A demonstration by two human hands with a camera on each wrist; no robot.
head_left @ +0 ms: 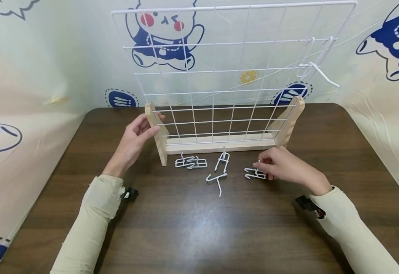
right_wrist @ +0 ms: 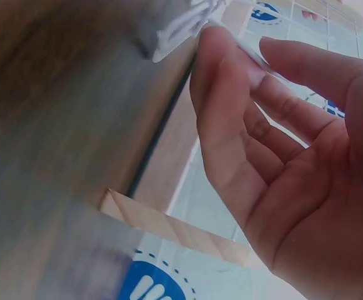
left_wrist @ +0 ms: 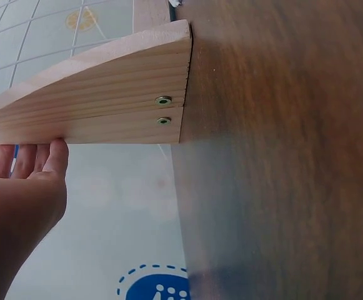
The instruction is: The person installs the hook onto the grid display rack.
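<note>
My left hand (head_left: 131,139) holds the left wooden leg (head_left: 156,131) of a white wire grid rack (head_left: 213,71), its thumb in front and fingers behind. In the left wrist view, two screws show on that leg's outer face. At the rack's right front, my right hand (head_left: 285,167) pinches a white wire hook (head_left: 252,173) between thumb and fingertips, low over the table. The right wrist view shows the pinched hook (right_wrist: 184,31) blurred at the top. Another white hook (head_left: 324,74) hangs on the grid's upper right, its prong pointing forward.
Several white hooks lie in front of the rack: an overlapping pair (head_left: 190,162) at left, one (head_left: 222,160) mid-table and one (head_left: 219,182) nearer me. The brown wooden table (head_left: 199,236) backs onto a cloth (head_left: 83,57) printed with cartoon figures.
</note>
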